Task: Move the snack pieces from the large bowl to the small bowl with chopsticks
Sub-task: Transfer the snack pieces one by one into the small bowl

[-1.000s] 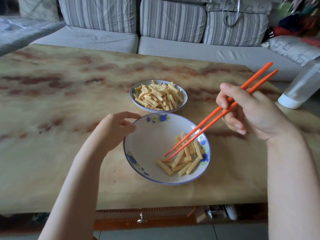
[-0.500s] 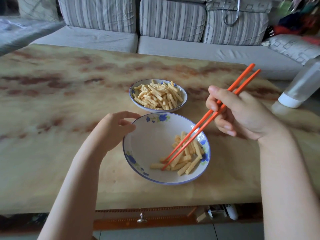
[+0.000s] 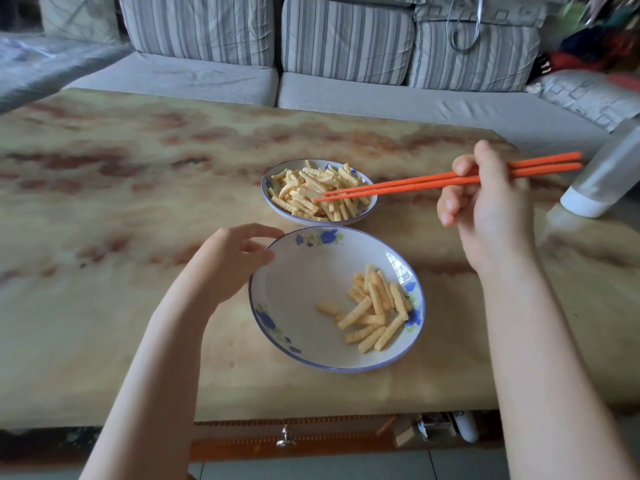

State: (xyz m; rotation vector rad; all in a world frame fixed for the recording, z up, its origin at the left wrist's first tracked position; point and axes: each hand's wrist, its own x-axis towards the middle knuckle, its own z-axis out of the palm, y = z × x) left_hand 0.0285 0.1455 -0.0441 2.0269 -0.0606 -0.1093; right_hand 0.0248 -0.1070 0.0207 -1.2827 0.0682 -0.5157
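Your right grip [image 3: 491, 216] is closed round the chopsticks [image 3: 433, 181], thumb and fingers pinching them toward their back ends. They lie almost level, with the tips close together over the heap [image 3: 304, 194] in the small bowl [image 3: 267, 184]. Whether a piece sits between the tips cannot be told. The large bowl [image 3: 298, 292] stands just nearer you on the worktop [image 3: 104, 209], its far rim just beside the small bowl. A few snack pieces [image 3: 375, 306] lie gathered at its right side. Your left grip [image 3: 232, 265] rests at that bowl's left rim, fingers loosely curved, thumb tip touching the edge. A white-capped bottle [image 3: 606, 168] shows at the worktop's right edge.
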